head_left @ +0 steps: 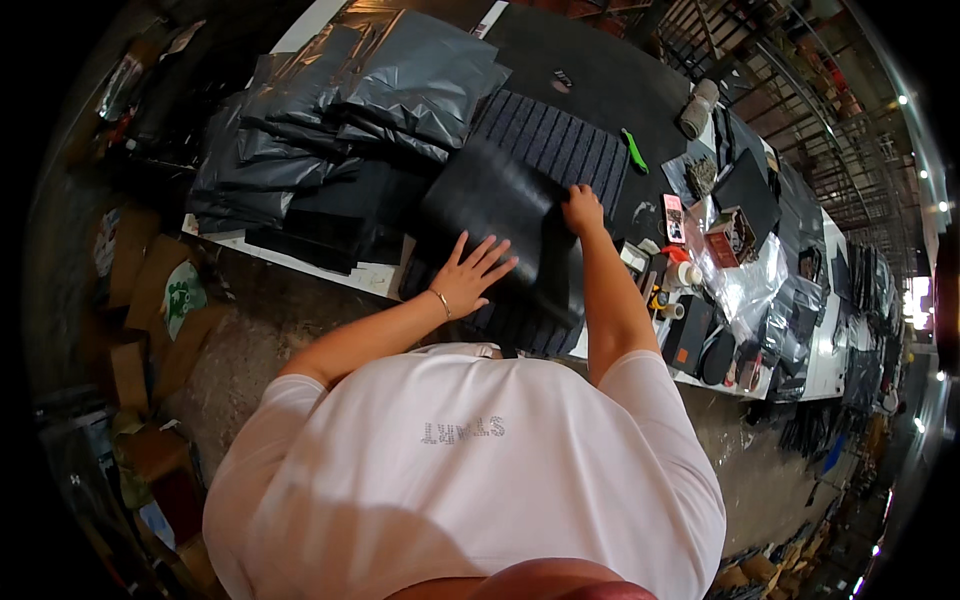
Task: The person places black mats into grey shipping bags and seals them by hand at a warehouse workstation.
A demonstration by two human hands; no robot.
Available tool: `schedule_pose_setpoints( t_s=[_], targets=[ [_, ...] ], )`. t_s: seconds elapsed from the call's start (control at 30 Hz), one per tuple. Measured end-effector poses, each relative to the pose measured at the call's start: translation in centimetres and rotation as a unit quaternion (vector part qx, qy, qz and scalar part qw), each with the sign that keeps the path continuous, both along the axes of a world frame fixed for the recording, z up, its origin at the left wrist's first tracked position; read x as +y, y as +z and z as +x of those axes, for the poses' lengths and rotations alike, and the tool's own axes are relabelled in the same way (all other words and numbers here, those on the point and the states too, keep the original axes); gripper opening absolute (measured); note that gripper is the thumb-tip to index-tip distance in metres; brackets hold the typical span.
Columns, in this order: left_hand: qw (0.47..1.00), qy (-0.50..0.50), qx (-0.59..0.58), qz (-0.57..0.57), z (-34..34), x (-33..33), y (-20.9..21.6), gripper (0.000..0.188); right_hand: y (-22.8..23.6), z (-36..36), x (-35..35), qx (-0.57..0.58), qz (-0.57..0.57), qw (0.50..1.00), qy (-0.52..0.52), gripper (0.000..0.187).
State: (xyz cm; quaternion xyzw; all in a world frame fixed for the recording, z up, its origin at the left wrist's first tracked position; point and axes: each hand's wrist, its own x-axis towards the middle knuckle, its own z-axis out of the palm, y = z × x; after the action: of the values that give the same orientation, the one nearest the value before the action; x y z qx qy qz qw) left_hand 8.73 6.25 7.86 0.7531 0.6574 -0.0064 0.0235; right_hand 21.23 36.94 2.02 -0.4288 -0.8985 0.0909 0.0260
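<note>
A smooth black rubber-like sheet [490, 195] lies bent over a dark grey ribbed mat [555, 138] in front of me; whether the two are one piece I cannot tell. My left hand [472, 278] rests flat on the sheet's near left part, fingers spread. At the sheet's right edge, my right hand [582, 210] is closed with curled fingers, gripping that edge. Ribbed surface shows beyond the sheet and also below its near edge. Just left of it, a pile of glossy black plastic bags [400, 85] spreads over the table.
A green-handled cutter [635, 151] lies beyond my right hand. Further right are a pink-framed phone [674, 218], a red box [731, 238], clear plastic [752, 290], a tape roll [674, 311] and a grey roll [699, 108]. Cardboard boxes [165, 320] stand on the floor at left.
</note>
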Motion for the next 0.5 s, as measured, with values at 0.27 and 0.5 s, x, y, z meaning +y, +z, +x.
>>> schedule_pose_setpoints(
  t_s=[0.27, 0.5],
  targets=[
    [0.996, -0.009, -0.038, 0.076, -1.6, -0.5, -4.9, 0.075, 7.8, -2.8, 1.2, -0.183, -0.274, 0.944, 0.034, 0.074],
    [0.987, 0.001, -0.128, 0.097, -4.8, 4.4, -3.1, 0.033, 11.6, 3.3, -16.6, -0.166, -0.032, 0.97, 0.177, 0.127]
  ],
)
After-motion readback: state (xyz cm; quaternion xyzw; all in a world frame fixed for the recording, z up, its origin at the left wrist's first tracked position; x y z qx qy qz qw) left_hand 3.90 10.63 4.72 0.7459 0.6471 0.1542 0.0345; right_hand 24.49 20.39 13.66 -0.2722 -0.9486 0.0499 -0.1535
